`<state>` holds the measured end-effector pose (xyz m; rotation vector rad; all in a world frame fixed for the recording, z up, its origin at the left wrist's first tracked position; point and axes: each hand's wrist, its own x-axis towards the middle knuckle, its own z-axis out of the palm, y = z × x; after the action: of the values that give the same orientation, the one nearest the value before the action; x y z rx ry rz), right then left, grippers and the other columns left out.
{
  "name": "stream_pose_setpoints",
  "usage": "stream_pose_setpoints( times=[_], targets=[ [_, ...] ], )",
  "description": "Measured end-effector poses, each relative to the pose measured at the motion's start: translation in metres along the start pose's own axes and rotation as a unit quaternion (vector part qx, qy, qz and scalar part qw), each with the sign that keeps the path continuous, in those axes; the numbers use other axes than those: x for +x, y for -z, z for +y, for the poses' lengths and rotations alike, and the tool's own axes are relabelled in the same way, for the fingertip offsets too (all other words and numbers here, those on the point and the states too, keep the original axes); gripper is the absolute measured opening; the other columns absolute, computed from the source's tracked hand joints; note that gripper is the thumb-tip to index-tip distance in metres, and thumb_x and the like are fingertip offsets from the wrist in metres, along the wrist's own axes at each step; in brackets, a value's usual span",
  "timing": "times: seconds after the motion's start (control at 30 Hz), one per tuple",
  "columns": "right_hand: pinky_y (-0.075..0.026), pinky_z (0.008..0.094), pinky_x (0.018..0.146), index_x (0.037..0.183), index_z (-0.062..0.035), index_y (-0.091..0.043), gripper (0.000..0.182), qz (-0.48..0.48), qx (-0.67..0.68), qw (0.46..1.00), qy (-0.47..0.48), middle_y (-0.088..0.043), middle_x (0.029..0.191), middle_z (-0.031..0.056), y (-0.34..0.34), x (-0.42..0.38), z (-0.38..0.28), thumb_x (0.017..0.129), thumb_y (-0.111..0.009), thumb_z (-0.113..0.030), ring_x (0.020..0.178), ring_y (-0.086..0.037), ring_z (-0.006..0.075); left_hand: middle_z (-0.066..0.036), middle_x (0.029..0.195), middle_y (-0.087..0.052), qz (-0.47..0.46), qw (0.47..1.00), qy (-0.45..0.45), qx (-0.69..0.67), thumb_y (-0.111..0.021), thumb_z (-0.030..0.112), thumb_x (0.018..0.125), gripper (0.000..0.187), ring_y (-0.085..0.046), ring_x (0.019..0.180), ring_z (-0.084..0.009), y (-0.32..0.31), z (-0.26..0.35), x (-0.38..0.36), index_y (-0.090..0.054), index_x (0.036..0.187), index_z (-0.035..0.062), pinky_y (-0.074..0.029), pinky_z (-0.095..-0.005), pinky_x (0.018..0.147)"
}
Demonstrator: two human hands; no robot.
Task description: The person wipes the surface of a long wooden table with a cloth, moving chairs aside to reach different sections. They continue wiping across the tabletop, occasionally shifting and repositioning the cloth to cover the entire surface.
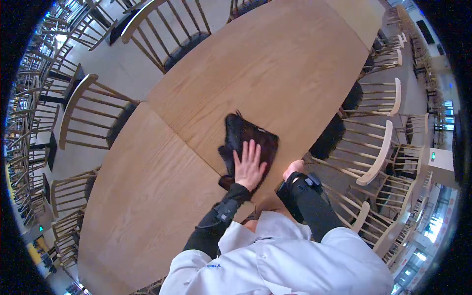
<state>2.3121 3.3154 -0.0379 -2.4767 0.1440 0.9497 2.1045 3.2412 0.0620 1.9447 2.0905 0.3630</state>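
My left hand (pixel 250 167) lies flat with its fingers spread on a dark cloth (pixel 248 133). The cloth is crumpled and partly folded, and it rests on the light wooden tabletop (pixel 285 64). Part of it is hidden under my palm. Just past the table's right edge is my right hand (pixel 294 168), bent at the wrist. Its fingers are turned away from view, so I cannot make out whether they hold anything. A dark shape (pixel 289 201) shows beside my right forearm.
Wooden chairs with dark seats line both sides of the long table, such as a chair (pixel 96 115) on the left and a chair (pixel 373 152) close on the right. A seam crosses the tabletop. More stacked chairs (pixel 44 98) fill the far left.
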Motion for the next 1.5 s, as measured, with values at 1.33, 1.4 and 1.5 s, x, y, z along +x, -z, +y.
stream_pose_setpoints(
  times=[1.33,1.4,1.5],
  targets=[
    [-0.058,0.0404,0.055,0.11,0.0008,-0.06,0.028,-0.034,-0.015,0.93,0.364,-0.064,0.09,0.0106,0.391,0.431,-0.236,0.085,-0.07,-0.008,0.069,-0.065,0.0262,-0.009,0.158,-0.03,-0.098,0.989,-0.081,0.07,-0.06,0.045,0.087,0.067,-0.025,0.147,-0.028,-0.011,0.061,-0.007,-0.045,0.145,0.0158,-0.019,-0.0689,0.109],
    [-0.059,0.0428,0.057,0.112,0.001,-0.059,0.03,-0.025,0.001,0.937,0.349,-0.064,0.094,0.011,0.402,0.424,-0.225,0.085,-0.069,-0.006,0.074,-0.065,0.0274,-0.008,0.158,-0.03,-0.098,0.989,-0.091,0.064,-0.06,0.045,0.087,0.066,-0.025,0.147,-0.0276,-0.01,0.063,0.007,-0.045,0.145,0.0162,-0.02,-0.0688,0.109],
    [-0.06,0.0463,0.059,0.115,0.0019,-0.058,0.035,-0.041,0.029,0.944,0.325,-0.064,0.101,0.0118,0.437,0.452,-0.199,0.083,-0.07,-0.004,0.081,-0.066,0.0287,-0.006,0.158,-0.03,-0.106,0.985,-0.125,0.052,-0.058,0.045,0.089,0.064,-0.025,0.147,-0.0271,-0.011,0.075,0.024,-0.045,0.145,0.018,-0.021,-0.0685,0.109]
  ],
)
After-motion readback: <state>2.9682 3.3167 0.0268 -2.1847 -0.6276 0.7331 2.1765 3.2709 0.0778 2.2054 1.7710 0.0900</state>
